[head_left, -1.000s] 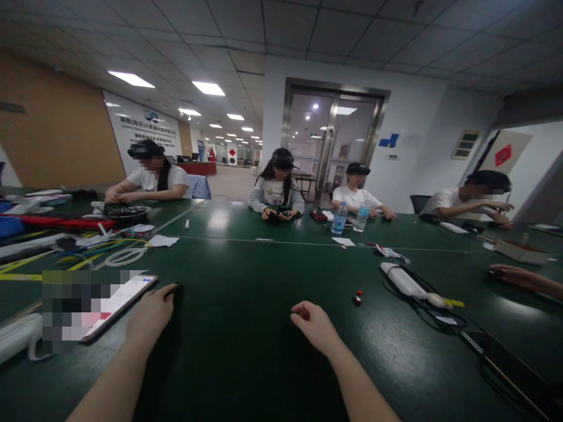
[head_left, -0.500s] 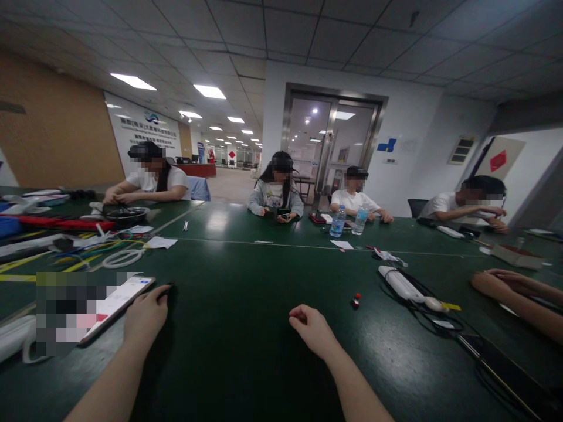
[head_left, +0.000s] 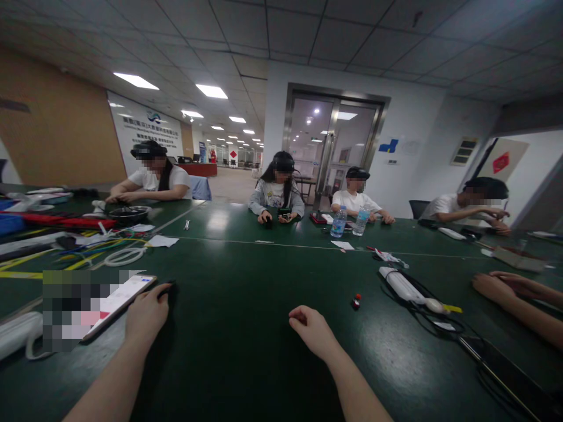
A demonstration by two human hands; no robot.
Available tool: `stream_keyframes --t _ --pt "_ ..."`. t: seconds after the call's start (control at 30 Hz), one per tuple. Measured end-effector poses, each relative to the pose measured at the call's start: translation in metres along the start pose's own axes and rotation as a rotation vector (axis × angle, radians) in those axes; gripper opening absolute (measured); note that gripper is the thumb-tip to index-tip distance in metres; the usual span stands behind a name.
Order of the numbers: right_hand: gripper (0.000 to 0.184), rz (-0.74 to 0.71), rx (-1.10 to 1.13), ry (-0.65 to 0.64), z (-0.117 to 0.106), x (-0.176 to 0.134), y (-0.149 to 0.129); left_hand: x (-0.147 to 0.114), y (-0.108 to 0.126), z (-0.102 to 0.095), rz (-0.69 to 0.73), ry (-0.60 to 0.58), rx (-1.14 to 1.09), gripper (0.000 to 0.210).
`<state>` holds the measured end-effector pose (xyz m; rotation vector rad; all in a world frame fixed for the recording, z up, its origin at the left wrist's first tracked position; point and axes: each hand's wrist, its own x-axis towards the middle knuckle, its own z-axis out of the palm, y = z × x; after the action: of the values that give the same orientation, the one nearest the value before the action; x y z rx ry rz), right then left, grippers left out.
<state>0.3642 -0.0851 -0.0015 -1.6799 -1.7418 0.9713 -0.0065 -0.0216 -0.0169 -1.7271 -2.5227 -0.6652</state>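
Note:
My left hand (head_left: 147, 310) rests on the dark green table (head_left: 233, 340), just right of a tablet (head_left: 127, 299) with a lit, partly blurred-out screen. Its fingers are bent together, and a small dark thing shows at the fingertips, too unclear to name. My right hand (head_left: 311, 329) lies on the table with loosely curled fingers, and nothing shows in them. To the right of that hand, apart from it, stands a small red and black object (head_left: 356, 302).
At right lie a white power strip (head_left: 402, 286) with black cables and a black flat device (head_left: 510, 369), near another person's hands (head_left: 497, 287). Two water bottles (head_left: 338, 221) stand farther back. Cables (head_left: 125, 256) and a paper (head_left: 162, 241) lie at left. Several people sit across.
My hands keep their places; the view shifts very slightly. Across the table, the person in the grey jacket has lowered one hand with a dark object toward the tabletop.

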Motion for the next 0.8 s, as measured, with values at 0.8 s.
stream_keyframes --t 0.8 --pt "0.023 0.019 0.015 -0.015 0.0004 0.0011 0.0035 0.0016 -0.0008 -0.0002 -0.018 -0.01 0.017 0.041"
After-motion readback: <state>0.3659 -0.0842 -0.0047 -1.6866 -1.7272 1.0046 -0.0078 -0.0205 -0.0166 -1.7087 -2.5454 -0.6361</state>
